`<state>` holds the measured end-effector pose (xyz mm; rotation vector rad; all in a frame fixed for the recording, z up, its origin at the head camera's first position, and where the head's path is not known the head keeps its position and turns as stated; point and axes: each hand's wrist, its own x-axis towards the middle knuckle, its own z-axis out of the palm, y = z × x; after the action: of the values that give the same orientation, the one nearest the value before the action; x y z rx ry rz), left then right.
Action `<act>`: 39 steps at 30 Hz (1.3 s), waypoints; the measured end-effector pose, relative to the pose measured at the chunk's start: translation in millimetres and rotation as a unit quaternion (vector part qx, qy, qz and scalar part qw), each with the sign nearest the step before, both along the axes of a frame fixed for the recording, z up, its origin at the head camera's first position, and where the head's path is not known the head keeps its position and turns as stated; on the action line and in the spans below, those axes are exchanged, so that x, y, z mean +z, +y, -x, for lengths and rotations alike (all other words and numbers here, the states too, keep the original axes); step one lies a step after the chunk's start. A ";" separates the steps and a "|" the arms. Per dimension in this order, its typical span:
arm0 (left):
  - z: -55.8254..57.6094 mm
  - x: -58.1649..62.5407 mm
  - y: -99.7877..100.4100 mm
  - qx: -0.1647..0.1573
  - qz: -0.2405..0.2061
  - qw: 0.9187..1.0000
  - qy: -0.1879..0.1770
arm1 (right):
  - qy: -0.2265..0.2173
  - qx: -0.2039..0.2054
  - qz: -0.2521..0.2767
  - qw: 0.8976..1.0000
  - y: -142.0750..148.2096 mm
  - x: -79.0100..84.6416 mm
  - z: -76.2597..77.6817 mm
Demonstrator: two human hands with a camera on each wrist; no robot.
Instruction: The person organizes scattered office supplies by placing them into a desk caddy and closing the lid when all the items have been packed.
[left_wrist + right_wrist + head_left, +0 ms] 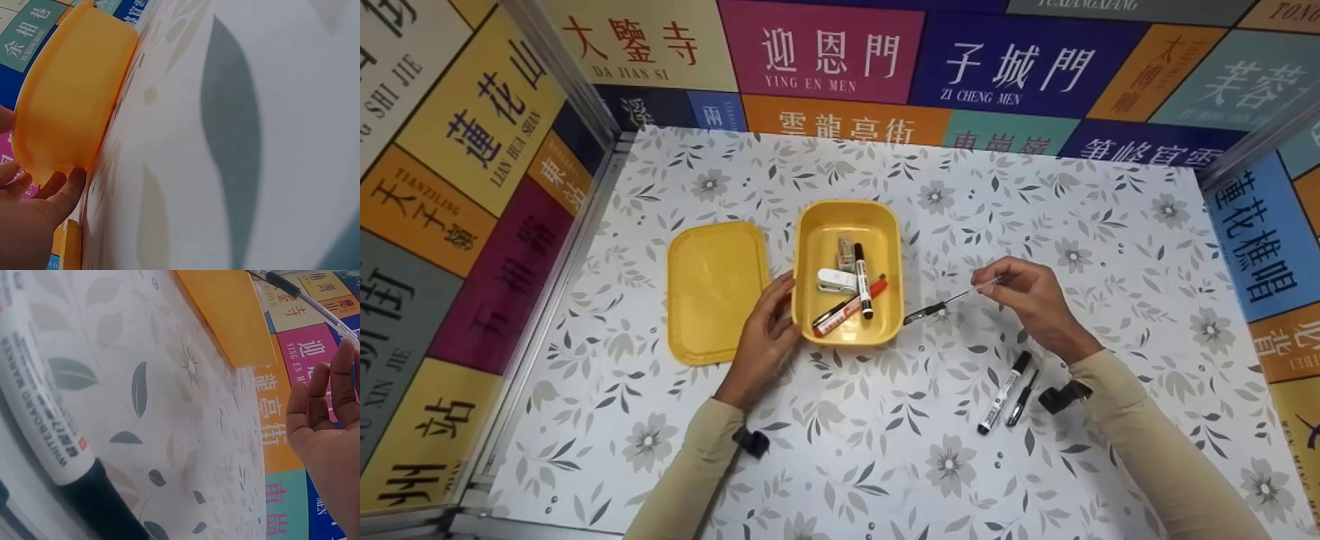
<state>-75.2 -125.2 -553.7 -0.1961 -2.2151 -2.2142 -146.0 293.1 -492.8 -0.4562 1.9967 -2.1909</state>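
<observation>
My left hand [769, 334] holds the left side of a yellow plastic box [847, 336], its fingers on the wall [67, 112] in the left wrist view. Inside the box lie a red marker [832, 319], a black-and-white marker [862, 281], a white stapler-like item [836, 281] and a small clear box [846, 251]. To the right of the box, my right hand [1027, 296] pinches a clear pen with a black grip [934, 310] near one end. The pen's other end points at the box's lower right corner.
A yellow lid [716, 292] lies left of the box. On the flowered tabletop, nearer me than my right hand, rest a whiteboard marker [1003, 394] and a black pen [1021, 401]. Printed panels [821, 52] stand along the back and sides.
</observation>
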 end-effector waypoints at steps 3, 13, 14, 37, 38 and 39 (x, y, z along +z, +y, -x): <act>0.2 0.4 0.2 0.001 0.004 1.000 -0.001 | 0.000 -0.004 0.003 1.000 -2.5 2.7 -0.3; -0.5 0.5 0.5 0.001 0.000 1.000 0.000 | 0.000 0.012 0.024 1.000 -8.3 4.5 -0.9; -0.5 0.6 0.5 0.001 0.000 1.000 0.000 | -0.001 0.012 0.026 1.000 -9.5 4.0 -0.7; 0.4 -0.3 -0.2 -0.001 0.002 1.000 0.004 | -0.015 0.036 0.029 0.999 -49.3 -2.6 6.9; 0.5 -0.4 -0.3 -0.001 0.003 1.000 0.006 | -0.016 0.038 0.028 0.999 -51.0 -2.2 7.0; 0.6 -0.5 -0.4 -0.002 0.003 1.000 0.007 | -0.016 0.040 0.029 0.999 -52.6 -2.2 7.1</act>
<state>-75.8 -125.6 -554.2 -0.2161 -2.2168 -2.2022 -153.1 240.5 -495.0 -0.4957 1.8699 -2.1975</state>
